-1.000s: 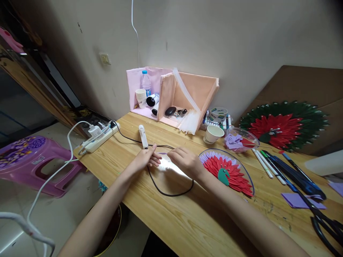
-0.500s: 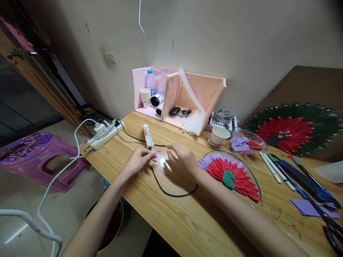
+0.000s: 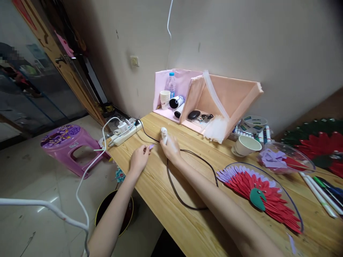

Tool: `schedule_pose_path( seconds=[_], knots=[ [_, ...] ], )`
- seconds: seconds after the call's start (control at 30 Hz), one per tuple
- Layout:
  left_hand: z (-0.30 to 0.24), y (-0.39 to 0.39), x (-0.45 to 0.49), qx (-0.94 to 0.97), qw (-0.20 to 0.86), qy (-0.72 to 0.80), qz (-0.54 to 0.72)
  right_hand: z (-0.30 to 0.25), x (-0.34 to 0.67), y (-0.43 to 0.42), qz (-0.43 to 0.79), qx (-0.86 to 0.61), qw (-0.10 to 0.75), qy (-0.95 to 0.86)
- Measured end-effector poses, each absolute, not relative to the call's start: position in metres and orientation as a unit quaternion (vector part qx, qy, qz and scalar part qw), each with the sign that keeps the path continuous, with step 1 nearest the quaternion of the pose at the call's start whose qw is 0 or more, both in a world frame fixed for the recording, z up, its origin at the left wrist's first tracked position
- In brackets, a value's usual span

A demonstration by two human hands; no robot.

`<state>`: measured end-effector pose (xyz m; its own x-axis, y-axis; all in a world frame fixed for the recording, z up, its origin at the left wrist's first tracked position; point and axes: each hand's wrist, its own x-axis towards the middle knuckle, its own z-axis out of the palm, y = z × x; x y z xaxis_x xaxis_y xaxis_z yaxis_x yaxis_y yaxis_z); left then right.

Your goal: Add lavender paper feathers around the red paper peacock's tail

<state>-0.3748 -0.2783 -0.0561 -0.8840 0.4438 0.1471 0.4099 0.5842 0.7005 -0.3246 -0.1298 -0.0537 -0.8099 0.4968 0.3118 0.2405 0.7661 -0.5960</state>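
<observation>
My left hand (image 3: 139,160) is closed over the table's left part, pinching a small purple paper piece (image 3: 151,146) between thumb and fingers. Just to its right, my right hand (image 3: 171,150) wraps round a white hot glue gun (image 3: 164,132); motion blurs the fingers. A black cord (image 3: 175,192) loops over the tabletop below the right forearm. Right of that forearm lies a round paper craft with red and purple petals (image 3: 278,203) and a green bird-head shape (image 3: 257,199) on it.
A white power strip (image 3: 125,137) with plugs sits at the table's left edge. Behind are a pink and peach box stand (image 3: 227,92), a paper cup (image 3: 246,145) and a clear bowl of purple scraps (image 3: 273,159). Markers (image 3: 318,196) lie right; a purple stool (image 3: 72,142) stands left.
My right hand has moved left and closed on the glue gun, which stood on the table before. The left hand still pinches the purple piece. The view has swung left.
</observation>
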Motion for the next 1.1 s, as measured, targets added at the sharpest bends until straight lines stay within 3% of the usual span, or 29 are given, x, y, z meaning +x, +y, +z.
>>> schedule_pose_path(
  seconds=[0.13,0.33,1.1],
  knots=[
    [-0.061,-0.277,-0.376,0.212,0.015,0.903,0.373,-0.057,-0.289,-0.132,0.350,-0.152,0.255,-0.889],
    [-0.061,-0.276,-0.377,0.206,0.015,0.904,0.375,-0.059,-0.254,-0.142,0.444,-0.127,0.198,-0.865],
    [-0.064,-0.277,-0.375,0.208,0.016,0.904,0.373,-0.061,-0.256,-0.141,0.417,-0.140,0.158,-0.884]
  ],
)
